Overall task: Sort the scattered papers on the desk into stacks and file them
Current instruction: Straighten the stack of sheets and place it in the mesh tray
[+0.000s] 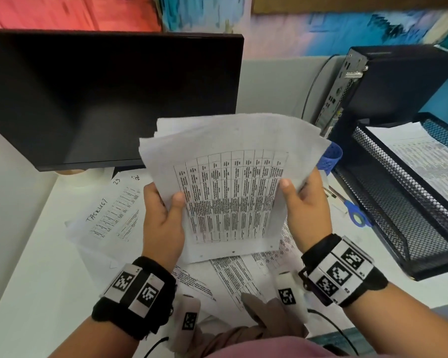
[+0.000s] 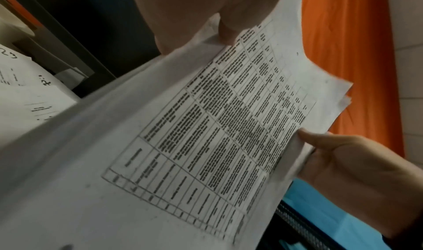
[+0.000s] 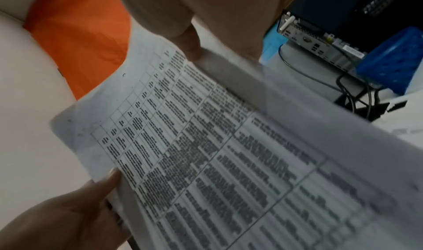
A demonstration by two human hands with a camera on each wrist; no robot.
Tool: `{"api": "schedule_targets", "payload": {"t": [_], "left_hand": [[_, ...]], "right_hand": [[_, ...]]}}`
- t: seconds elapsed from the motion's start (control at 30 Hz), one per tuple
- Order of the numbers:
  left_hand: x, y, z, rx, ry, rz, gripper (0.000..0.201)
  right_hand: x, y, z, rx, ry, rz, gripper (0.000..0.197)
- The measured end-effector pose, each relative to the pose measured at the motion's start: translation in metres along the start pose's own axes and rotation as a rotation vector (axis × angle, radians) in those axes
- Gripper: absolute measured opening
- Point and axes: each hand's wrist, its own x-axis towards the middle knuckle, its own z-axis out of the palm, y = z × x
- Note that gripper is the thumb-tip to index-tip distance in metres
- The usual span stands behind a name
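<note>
behind our hands a dark monitor (image 1: 109,99) stands on the white desk (image 1: 18,267), and both thumbs press on the front of the sheaf of papers (image 1: 230,182) with the fingers curled behind: left hand (image 1: 163,223) pinching its left edge, right hand (image 1: 308,210) its right. we hold it raised and tilted toward us, probably to read the top table and square the uneven edges. loose sheets (image 1: 109,215) lie under it on the desk, unsorted, and the mesh tray (image 1: 404,218) on the right already holds paper, likely where this sheaf goes.
</note>
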Motion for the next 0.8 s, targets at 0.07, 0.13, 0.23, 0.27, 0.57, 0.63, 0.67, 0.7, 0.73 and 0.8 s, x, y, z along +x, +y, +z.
{"api": "schedule_targets", "payload": {"t": [0.07, 0.13, 0.23, 0.27, 0.57, 0.63, 0.67, 0.7, 0.73, 0.8], "left_hand": [[-0.005, -0.006, 0.001, 0.018, -0.029, 0.002, 0.029], [-0.010, -0.012, 0.001, 0.036, -0.064, -0.020, 0.032], [-0.013, -0.018, 0.003, 0.050, -0.138, -0.094, 0.037], [-0.013, -0.019, 0.004, 0.062, -0.169, -0.124, 0.038], [-0.004, -0.027, -0.002, 0.036, -0.090, -0.289, 0.017], [-0.004, -0.025, -0.001, -0.028, -0.057, -0.305, 0.021], [-0.004, -0.024, 0.001, -0.070, -0.052, -0.303, 0.025], [-0.004, -0.021, 0.003, -0.087, -0.044, -0.309, 0.029], [-0.004, -0.017, 0.006, -0.102, -0.044, -0.305, 0.031], [-0.002, -0.016, 0.011, -0.142, -0.080, -0.298, 0.034]], "right_hand": [[-0.006, 0.003, -0.001, 0.021, -0.010, -0.003, 0.031], [-0.010, 0.013, 0.000, 0.006, -0.079, 0.060, 0.034], [-0.013, 0.037, 0.001, -0.089, -0.174, 0.198, 0.034], [-0.015, 0.043, 0.002, -0.142, -0.174, 0.228, 0.034], [-0.017, 0.049, -0.016, -0.040, -0.097, 0.271, 0.023], [-0.019, 0.051, -0.026, -0.103, -0.175, 0.333, 0.015], [-0.021, 0.053, -0.031, -0.141, -0.239, 0.366, 0.012], [-0.025, 0.056, -0.037, -0.184, -0.305, 0.390, 0.012], [-0.029, 0.059, -0.043, -0.209, -0.356, 0.407, 0.015], [-0.038, 0.069, -0.055, -0.220, -0.399, 0.420, 0.028]]}}
